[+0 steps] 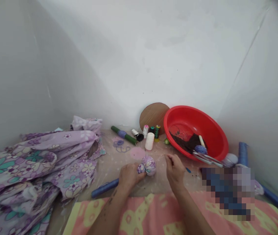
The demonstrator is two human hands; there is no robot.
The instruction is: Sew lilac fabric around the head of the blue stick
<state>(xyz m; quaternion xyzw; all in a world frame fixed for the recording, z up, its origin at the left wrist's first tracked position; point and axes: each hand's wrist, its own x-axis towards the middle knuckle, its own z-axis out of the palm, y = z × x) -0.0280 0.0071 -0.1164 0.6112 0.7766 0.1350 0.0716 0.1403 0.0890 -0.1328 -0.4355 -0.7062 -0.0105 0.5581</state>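
Note:
Near the middle of the head view, my left hand (129, 175) is wrapped round the smaller end of a floral fabric bundle (149, 165), whose larger round part sticks out to the right. A blue wrapped stick (104, 188) extends left from beneath that hand. My right hand (175, 169) is apart from the bundle, to its right, with thumb and fingertips pinched together; anything between them is too small to make out.
Crumpled floral cloth (72, 173) lies at left. Behind are a green stick with purple yarn (122, 134), a white thread spool (150, 141) and a cardboard disc (152, 116). A red basin (220, 140) leans at right. Pink-yellow cloth (151, 213) lies in front.

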